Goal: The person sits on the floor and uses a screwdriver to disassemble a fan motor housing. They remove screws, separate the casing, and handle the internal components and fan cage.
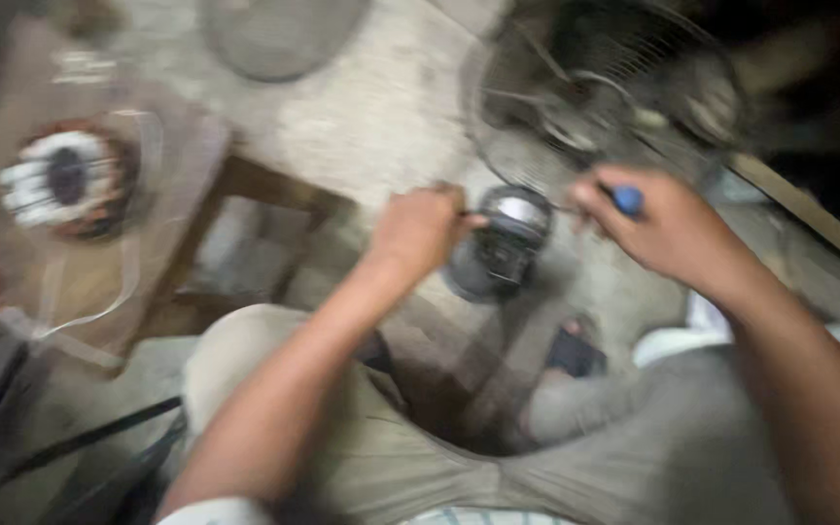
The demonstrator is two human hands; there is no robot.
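Head view: your left hand [418, 231] grips the fan motor [500, 243] while your right hand [663, 226] clasps a blue-handled screwdriver [624, 199]; steady both.

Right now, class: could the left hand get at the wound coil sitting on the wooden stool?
Probably yes. The left hand grips the fan motor, but the coil lies uncovered on the stool on its own side, with nothing between; it would have to release first.
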